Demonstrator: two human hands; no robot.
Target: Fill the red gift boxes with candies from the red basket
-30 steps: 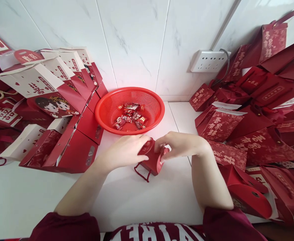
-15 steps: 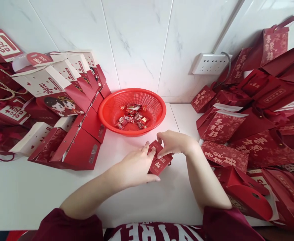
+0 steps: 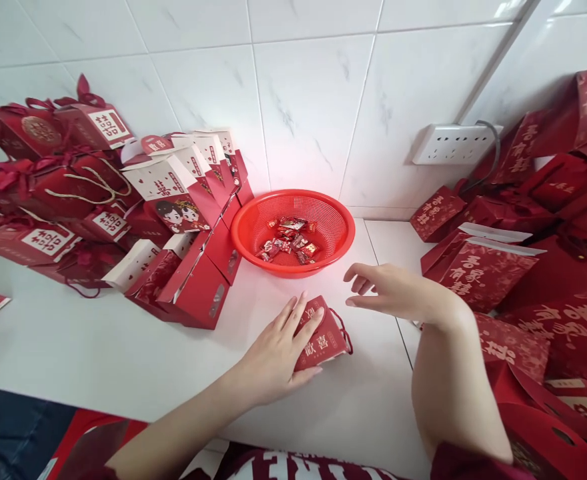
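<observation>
A small red gift box (image 3: 326, 341) with gold characters and a dark red cord handle (image 3: 344, 331) lies on the white table. My left hand (image 3: 286, 337) holds it, fingers spread over the top and thumb along the near edge. To the right of the box, my right hand (image 3: 381, 290) is in the air with nothing in it, its fingers loosely bent and the thumb apart. Just behind the box stands a red plastic basket (image 3: 343, 243) with several wrapped candies (image 3: 292, 240) at its bottom.
White-and-red boxes with open tops (image 3: 173, 193) stand in a row left of the basket. Red bags and boxes with bows (image 3: 48, 180) pile up farther left. More red gift boxes (image 3: 493, 267) crowd the right side. A power strip (image 3: 456, 145) is on the tiled wall.
My right hand has let go of the gift box and moved away to the right. My left hand stays on the box. The view has shifted left, showing more of the left pile.
</observation>
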